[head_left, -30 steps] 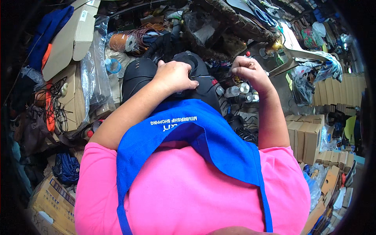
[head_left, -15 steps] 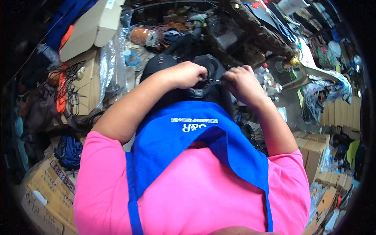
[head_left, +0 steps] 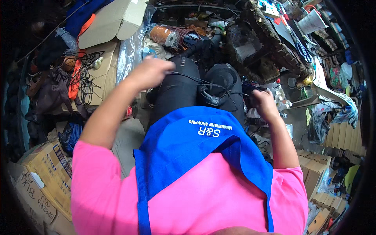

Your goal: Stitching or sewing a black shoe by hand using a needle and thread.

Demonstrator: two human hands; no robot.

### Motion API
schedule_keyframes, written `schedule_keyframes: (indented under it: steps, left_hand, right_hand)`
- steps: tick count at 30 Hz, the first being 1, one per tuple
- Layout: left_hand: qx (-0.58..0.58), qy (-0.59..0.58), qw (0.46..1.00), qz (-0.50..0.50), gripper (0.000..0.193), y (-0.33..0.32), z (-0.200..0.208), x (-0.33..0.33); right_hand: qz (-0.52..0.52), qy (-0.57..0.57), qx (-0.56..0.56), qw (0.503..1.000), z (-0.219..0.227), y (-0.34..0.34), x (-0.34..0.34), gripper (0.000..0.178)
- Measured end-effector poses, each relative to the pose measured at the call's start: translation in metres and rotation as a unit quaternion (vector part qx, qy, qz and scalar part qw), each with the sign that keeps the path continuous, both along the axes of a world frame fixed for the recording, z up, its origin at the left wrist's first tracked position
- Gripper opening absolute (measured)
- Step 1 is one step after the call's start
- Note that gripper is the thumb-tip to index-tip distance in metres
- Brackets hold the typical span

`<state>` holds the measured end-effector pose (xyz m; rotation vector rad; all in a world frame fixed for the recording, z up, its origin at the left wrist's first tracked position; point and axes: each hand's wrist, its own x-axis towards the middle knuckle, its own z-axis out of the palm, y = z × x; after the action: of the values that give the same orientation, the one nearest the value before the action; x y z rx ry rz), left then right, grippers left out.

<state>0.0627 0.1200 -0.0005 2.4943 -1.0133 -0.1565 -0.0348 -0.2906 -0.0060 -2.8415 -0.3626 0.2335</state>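
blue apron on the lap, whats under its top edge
Under the blue fabric apron, two black-trousered knees stick out, with a black shoe resting on them. The thighs and the shoe's near end are covered.

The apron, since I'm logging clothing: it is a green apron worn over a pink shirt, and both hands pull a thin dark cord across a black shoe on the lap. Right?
Not quite. The head view shows the apron is blue, not green. The rest stands: it lies over a pink shirt, and the left hand and right hand pull a thin dark cord across the black shoe on the lap.

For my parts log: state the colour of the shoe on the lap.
Black, with a dark thread; the shoe shows best in the head view.
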Motion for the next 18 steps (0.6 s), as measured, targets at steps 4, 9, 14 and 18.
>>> schedule_keyframes:
  steps: [4,9,14,18]
  left_hand:
    - [-0.236,0.237,0.932,0.135,0.009,0.028,0.038,0.001]
    - [-0.532,0.317,0.785,-0.017,0.014,-0.057,0.069,-0.005]
    - [-0.492,0.482,0.720,-0.089,0.021,-0.070,0.079,-0.030]
    - [-0.211,0.144,0.965,-0.065,0.012,-0.046,0.059,-0.039]
  right_hand:
    - [-0.250,0.137,0.454,0.844,-0.005,-0.029,-0.002,0.019]
    - [-0.145,0.081,0.809,0.563,0.001,0.045,0.041,0.020]
    - [-0.028,0.190,0.832,0.521,0.025,0.066,0.032,0.025]
    - [-0.024,0.129,0.482,0.867,0.015,0.046,-0.003,0.024]
